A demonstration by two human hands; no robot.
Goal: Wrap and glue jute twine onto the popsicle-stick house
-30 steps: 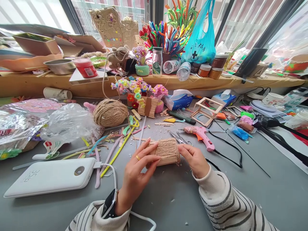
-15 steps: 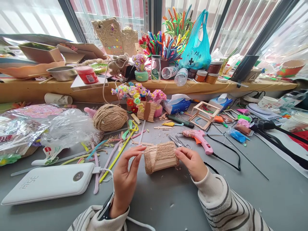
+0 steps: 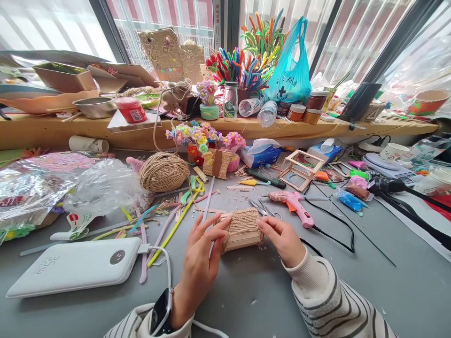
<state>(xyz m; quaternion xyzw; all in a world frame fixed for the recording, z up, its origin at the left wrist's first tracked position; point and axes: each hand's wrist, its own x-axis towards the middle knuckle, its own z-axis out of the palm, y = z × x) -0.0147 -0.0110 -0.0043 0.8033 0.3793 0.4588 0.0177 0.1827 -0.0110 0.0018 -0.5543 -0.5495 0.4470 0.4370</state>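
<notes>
A small barrel-shaped piece of flat wooden sticks wrapped in jute twine (image 3: pixel 243 223) lies on its side on the grey table. My right hand (image 3: pixel 280 237) holds its right end between thumb and bent fingers. Over the left end, my left hand (image 3: pixel 206 253) rests its fingertips on the twine, with the thumb at the near side; these fingers cover most of that end. Whether a loose strand is pinched there is hidden. Just behind the piece lie scissors (image 3: pixel 265 209), and to the right sits a pink hot glue gun (image 3: pixel 294 206).
Left of my hands lies a white power bank (image 3: pixel 75 267), its cable running past my left wrist. A ball of twine (image 3: pixel 164 172), pipe cleaners (image 3: pixel 176 230), a bundle of wooden sticks (image 3: pixel 215 163) and a wooden frame (image 3: pixel 302 170) stand farther back. The glue gun's black cord loops right.
My left hand has moved right, from pinching a twine strand beside the piece to laying its fingers over the left end. My right hand keeps its hold.
</notes>
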